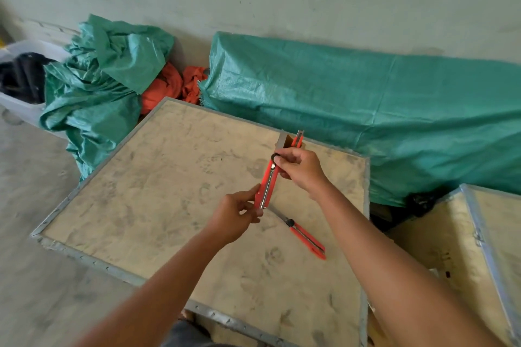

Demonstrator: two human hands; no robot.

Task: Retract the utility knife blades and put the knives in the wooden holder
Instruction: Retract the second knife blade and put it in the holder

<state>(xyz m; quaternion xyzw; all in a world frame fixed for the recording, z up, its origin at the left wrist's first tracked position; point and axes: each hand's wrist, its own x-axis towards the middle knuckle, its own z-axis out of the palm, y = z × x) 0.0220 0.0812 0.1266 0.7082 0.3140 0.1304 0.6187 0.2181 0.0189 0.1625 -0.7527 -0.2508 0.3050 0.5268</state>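
Note:
Both hands hold one red utility knife (267, 183) above the wooden crate top (158, 177). My left hand (239, 215) pinches its lower end. My right hand (298, 167) grips its upper end, thumb on the black slider; that end is partly hidden. A second red knife (306, 238) lies on the crate near my hands, its steel blade out and pointing up-left. The small wooden holder (285, 140) stands at the crate's far edge with another red knife (298, 138) upright in it.
A green tarp (366, 110) covers a long bulk behind the crate. A crumpled green tarp (98, 76) and orange cloth (172, 87) lie at the back left. A second crate (456, 239) stands to the right. Concrete floor lies to the left.

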